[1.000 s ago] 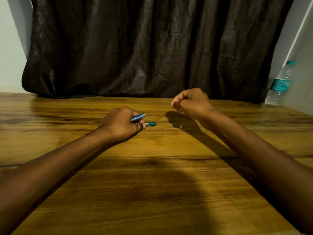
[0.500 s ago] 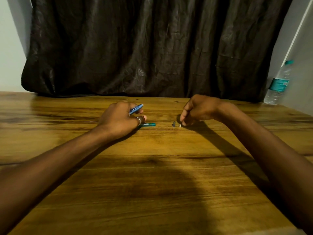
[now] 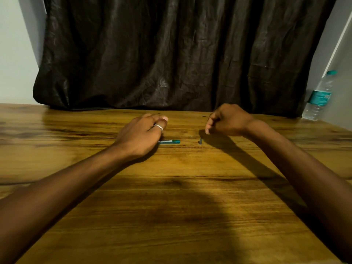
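My left hand (image 3: 142, 135), a ring on one finger, lies palm down on the wooden table (image 3: 171, 206). The blue pen it held earlier is out of sight, so I cannot tell whether it is under the palm. A teal pen (image 3: 170, 141) lies on the table, sticking out rightward from under that hand. A small dark piece (image 3: 200, 141) sits on the table a little to its right. My right hand (image 3: 227, 121) hovers just above and behind the piece, fingers curled, thumb and forefinger tips together pointing down. I see nothing between them.
A dark curtain (image 3: 171, 54) hangs along the table's far edge. A clear water bottle (image 3: 319, 97) with a teal label and cap stands at the far right by the wall.
My left hand rolled palm down and the blue pen went out of sight. My right hand dropped to the table beside the small piece, then lifted slightly; the piece stayed.
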`<action>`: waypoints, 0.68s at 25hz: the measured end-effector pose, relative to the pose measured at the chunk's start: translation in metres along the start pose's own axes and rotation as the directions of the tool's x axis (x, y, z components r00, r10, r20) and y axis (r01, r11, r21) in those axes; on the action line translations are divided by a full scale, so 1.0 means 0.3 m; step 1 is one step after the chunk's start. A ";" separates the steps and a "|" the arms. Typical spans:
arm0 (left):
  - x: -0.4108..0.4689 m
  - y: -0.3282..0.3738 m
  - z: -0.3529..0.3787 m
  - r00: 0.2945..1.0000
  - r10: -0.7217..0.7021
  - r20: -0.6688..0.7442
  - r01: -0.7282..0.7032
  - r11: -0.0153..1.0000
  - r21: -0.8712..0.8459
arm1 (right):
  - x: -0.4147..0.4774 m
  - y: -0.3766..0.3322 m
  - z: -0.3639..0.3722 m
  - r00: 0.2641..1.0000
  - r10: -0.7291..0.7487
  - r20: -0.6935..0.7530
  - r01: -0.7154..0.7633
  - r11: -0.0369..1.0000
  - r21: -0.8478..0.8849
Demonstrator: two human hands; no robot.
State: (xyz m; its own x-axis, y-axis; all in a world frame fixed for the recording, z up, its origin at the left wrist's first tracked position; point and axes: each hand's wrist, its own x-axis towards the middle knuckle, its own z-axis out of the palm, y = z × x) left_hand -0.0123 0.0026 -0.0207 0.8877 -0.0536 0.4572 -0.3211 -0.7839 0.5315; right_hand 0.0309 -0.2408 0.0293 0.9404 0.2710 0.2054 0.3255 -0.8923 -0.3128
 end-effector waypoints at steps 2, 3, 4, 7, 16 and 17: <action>0.001 -0.005 -0.009 1.000 0.016 0.016 -0.014 0.997 -0.079 | 0.001 -0.008 0.003 0.993 -0.040 -0.109 0.046 0.998 0.052; 0.001 -0.008 -0.013 0.999 0.021 0.036 -0.015 0.990 -0.142 | -0.001 -0.017 0.007 0.988 -0.058 -0.140 0.072 0.993 0.094; 0.000 -0.008 -0.016 0.998 0.023 0.059 -0.009 0.976 -0.218 | -0.001 -0.027 0.014 0.986 -0.060 -0.153 0.088 0.980 0.177; 0.000 0.000 -0.020 0.992 0.025 0.127 0.031 0.904 -0.426 | -0.010 -0.069 0.052 0.992 -0.028 -0.120 0.095 0.792 0.603; -0.009 0.012 -0.021 0.961 -0.002 0.277 0.196 0.711 -0.675 | -0.016 -0.131 0.145 0.991 -0.065 -0.119 0.136 0.530 0.837; -0.010 0.015 -0.022 0.961 -0.005 0.278 0.200 0.707 -0.678 | -0.018 -0.133 0.147 0.991 -0.065 -0.120 0.136 0.536 0.833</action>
State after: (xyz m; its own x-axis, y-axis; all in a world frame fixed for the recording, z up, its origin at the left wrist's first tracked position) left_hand -0.0185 0.0034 -0.0150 0.9462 -0.2191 0.2381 -0.2730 -0.1457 0.9509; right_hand 0.0171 -0.1908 -0.0003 0.8986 0.2836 0.3349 0.3844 -0.1406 -0.9124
